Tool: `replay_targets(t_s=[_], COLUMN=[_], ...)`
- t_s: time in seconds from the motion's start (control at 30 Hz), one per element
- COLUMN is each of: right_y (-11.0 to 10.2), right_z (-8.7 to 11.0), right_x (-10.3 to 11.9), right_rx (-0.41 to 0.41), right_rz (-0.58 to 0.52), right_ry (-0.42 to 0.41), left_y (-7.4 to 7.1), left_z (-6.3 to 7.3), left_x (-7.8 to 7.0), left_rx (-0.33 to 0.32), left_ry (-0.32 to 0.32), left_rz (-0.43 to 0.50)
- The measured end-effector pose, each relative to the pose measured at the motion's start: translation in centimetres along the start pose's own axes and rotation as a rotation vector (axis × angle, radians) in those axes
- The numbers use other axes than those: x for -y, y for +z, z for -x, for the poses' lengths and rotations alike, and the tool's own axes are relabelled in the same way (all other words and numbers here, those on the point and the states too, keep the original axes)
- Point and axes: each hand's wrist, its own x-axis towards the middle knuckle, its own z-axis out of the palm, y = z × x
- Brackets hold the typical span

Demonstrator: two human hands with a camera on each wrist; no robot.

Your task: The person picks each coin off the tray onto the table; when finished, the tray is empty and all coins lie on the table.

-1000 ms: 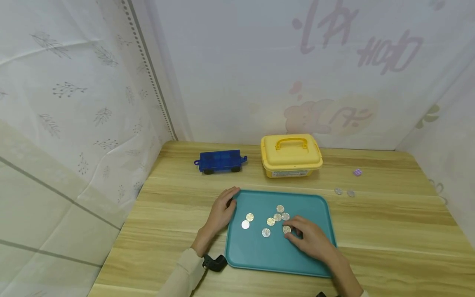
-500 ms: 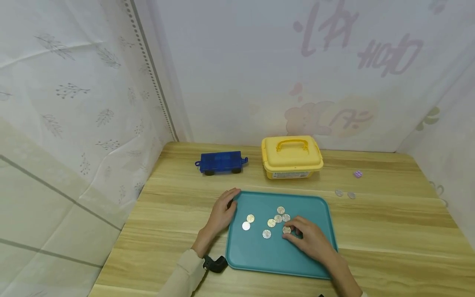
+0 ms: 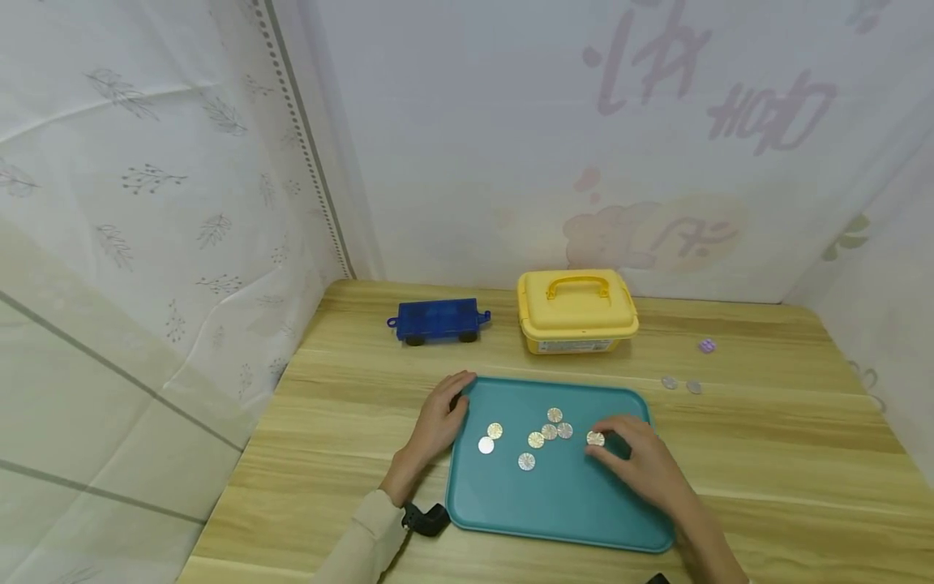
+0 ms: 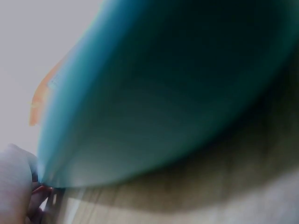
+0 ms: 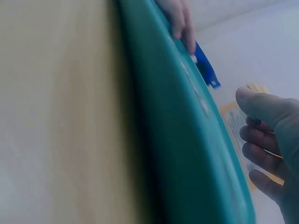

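A teal tray (image 3: 511, 503) lies on the wooden table with several gold and silver coins on it, among them a plain silver one (image 3: 486, 444) on the left. My right hand (image 3: 642, 462) pinches a coin (image 3: 595, 439) between thumb and forefinger, over the tray's right part. In the right wrist view, the other fingers of my right hand (image 5: 275, 140) are loosely curled beside the tray's rim (image 5: 187, 84). My left hand (image 3: 440, 416) holds the tray's far left corner, thumb over the rim. The tray's side (image 4: 117, 149) fills most of the left wrist view.
Behind the tray stand a blue toy wagon (image 3: 438, 319) and a yellow lidded box (image 3: 578, 312) with a handle. On the right lie a small purple block (image 3: 707, 345) and two silver coins (image 3: 669, 382). Curtain-like cloth (image 3: 467, 146) encloses the table.
My right hand has moved right across the tray with the pinched coin, away from the cluster of coins. My left hand stays at the tray's corner. The head view has shifted slightly.
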Motion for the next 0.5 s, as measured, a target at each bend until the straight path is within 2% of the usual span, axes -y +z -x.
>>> replay_targets(t_s=[0.23,0.33,0.43,0.5], right_y=[-2.3,-3.2,-4.1,-4.5], right_z=[-0.7,-0.7,-0.7,-0.8], right_x=[-2.4,-3.5,-4.7,-5.5], right_rx=[-0.064,-0.086,-0.103,-0.129], right_rz=[0.027,-0.003,-0.04,-0.053], right_ry=[0.092,0.122,0.133,0.109], left_y=[-0.2,-0.2,-0.2,-0.1], left_z=[0.0,0.0,0.0,-0.1], left_x=[0.1,0.1,0.1,0.0], left_rx=[-0.006,-0.005,-0.004,-0.003], left_ry=[0.004,0.0,0.004,0.009], left_rz=[-0.005,-0.003,0.001,0.009])
